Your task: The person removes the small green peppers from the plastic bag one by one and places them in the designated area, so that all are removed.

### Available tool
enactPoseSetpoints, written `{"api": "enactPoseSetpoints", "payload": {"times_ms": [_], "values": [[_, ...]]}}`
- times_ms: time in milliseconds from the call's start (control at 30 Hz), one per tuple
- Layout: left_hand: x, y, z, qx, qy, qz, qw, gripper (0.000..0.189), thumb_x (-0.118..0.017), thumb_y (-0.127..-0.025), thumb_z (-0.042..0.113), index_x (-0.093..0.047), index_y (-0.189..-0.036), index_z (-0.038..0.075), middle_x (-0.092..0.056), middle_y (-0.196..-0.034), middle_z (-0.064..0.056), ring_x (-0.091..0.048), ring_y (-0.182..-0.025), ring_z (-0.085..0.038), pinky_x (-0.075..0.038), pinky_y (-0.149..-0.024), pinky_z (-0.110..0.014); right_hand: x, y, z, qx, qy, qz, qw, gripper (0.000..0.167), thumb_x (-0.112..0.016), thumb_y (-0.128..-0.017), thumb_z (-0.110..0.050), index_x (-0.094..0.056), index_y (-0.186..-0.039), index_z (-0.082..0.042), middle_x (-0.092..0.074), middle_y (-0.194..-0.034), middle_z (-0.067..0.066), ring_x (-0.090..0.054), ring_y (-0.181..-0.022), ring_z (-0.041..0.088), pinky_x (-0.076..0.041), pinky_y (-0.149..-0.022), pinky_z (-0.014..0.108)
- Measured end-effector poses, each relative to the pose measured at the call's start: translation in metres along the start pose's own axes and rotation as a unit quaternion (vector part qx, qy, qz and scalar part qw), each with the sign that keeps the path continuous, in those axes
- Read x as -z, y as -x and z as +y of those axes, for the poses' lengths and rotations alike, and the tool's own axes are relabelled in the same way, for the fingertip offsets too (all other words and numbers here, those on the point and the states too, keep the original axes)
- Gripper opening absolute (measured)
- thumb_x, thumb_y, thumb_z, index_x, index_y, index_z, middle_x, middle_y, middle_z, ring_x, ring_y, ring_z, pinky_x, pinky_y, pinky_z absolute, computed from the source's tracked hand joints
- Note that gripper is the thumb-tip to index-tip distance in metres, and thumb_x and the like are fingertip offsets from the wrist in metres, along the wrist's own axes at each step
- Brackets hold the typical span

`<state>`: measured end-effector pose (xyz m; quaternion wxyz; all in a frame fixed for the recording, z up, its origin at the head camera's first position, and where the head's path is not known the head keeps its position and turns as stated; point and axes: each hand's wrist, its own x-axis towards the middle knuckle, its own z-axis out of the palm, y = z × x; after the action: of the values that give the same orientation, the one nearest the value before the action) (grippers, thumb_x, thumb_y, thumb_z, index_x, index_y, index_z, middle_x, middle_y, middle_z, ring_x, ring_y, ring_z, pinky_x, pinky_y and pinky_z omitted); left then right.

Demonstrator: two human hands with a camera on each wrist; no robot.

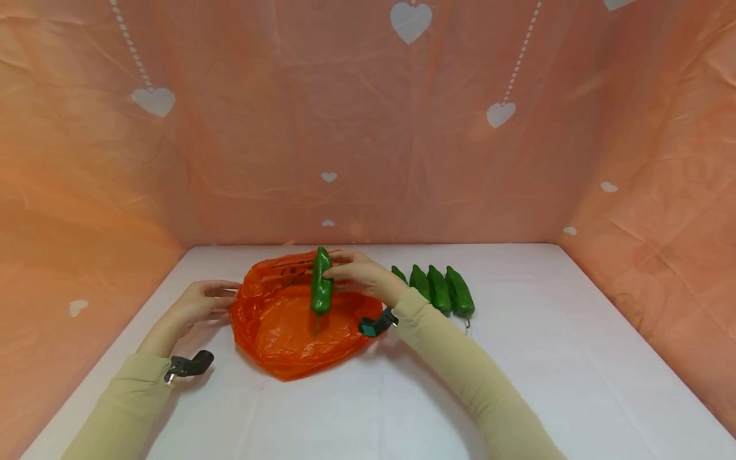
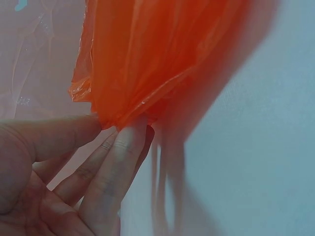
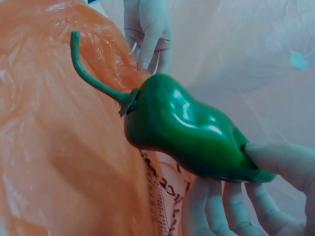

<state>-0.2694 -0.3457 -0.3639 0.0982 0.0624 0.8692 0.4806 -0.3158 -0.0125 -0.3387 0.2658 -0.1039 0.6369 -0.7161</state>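
Note:
A glossy green pepper (image 3: pixel 182 130) with a long curved stem is pinched near its tip between the thumb and fingers of my right hand (image 1: pixel 362 273). In the head view this pepper (image 1: pixel 321 284) hangs stem down over the wide mouth of an orange plastic bag (image 1: pixel 287 358). At the bag's left edge, my left hand (image 1: pixel 198 303) pinches the thin plastic between thumb and fingers; the left wrist view shows the gathered bag (image 2: pixel 133 64) at these fingertips. Printed dark lettering shows on the bag's far side. The bag's bottom is partly hidden by the pepper and right hand.
Several more green peppers (image 1: pixel 439 291) lie side by side on the white table (image 1: pixel 546 358), right of the bag; the leftmost is partly covered by the right forearm. Orange cloth (image 1: pixel 368 128) with white hearts hangs behind the table and at both sides.

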Motion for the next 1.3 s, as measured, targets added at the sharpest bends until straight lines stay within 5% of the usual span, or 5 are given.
{"api": "enactPoseSetpoints", "payload": {"times_ms": [233,633,1300], "values": [[0.001,-0.001,-0.002,-0.007,0.013,-0.004,0.9999,0.045,-0.054,-0.097,0.012,-0.044,-0.134,-0.012,-0.052,-0.126,-0.033,-0.065,-0.096,-0.030,-0.056,-0.081,-0.038,0.018,0.016,-0.007,0.013,0.036,-0.013,0.9992,0.047,-0.061,-0.093,-0.004,-0.047,-0.137,-0.004,-0.056,-0.125,0.016,-0.061,-0.102,0.026,-0.049,-0.093,0.044],[0.002,-0.002,0.000,-0.012,0.011,-0.002,0.9999,0.045,-0.055,-0.097,0.012,-0.045,-0.133,-0.012,-0.055,-0.123,-0.032,-0.066,-0.095,-0.029,-0.056,-0.080,-0.037,0.047,0.045,-0.022,0.005,0.019,-0.011,0.9997,0.052,-0.059,-0.094,-0.006,-0.038,-0.141,-0.004,-0.053,-0.129,0.016,-0.057,-0.109,0.027,-0.043,-0.099,0.048],[-0.002,-0.004,0.003,-0.002,-0.005,-0.001,1.0000,0.045,-0.055,-0.097,0.015,-0.045,-0.134,-0.010,-0.053,-0.125,-0.031,-0.062,-0.102,-0.036,-0.055,-0.082,-0.040,0.099,0.079,-0.026,0.029,0.040,0.042,0.9979,0.051,-0.055,-0.095,-0.001,-0.037,-0.142,-0.002,-0.053,-0.125,0.016,-0.058,-0.104,0.024,-0.039,-0.102,0.051]]}}
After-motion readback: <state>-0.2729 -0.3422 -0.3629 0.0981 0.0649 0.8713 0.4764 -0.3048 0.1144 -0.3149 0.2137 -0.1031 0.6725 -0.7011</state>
